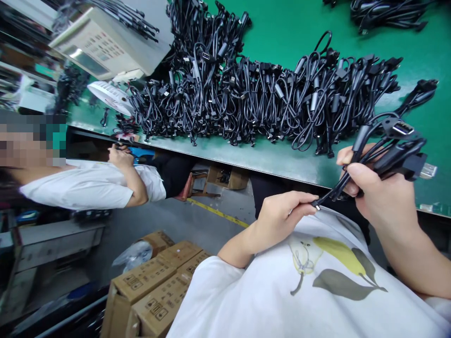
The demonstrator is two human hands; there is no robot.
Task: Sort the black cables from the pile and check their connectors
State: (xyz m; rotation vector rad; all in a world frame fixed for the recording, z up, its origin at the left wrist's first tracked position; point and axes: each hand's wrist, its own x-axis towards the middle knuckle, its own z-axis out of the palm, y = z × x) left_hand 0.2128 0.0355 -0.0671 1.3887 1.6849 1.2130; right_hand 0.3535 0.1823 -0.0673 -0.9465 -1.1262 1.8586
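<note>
My right hand [380, 188] is closed around a bundled black USB cable [362, 141]. A USB socket and a silver USB plug stick out past its fingers. With thumb and fingers pinched, my left hand [282, 213] grips a small black connector end of the same cable, in front of my shirt. The cable's thin strands run between the two hands. Just beyond them, a long pile of bundled black cables [260, 98] lies on the green table [282, 28].
A beige testing device [105, 44] with cables on top stands at the back left, beside a small white fan [110, 97]. A co-worker [88, 183] sits at left, hands at the table edge. Cardboard boxes [158, 286] stand on the floor. More cables [387, 14] lie at the far right.
</note>
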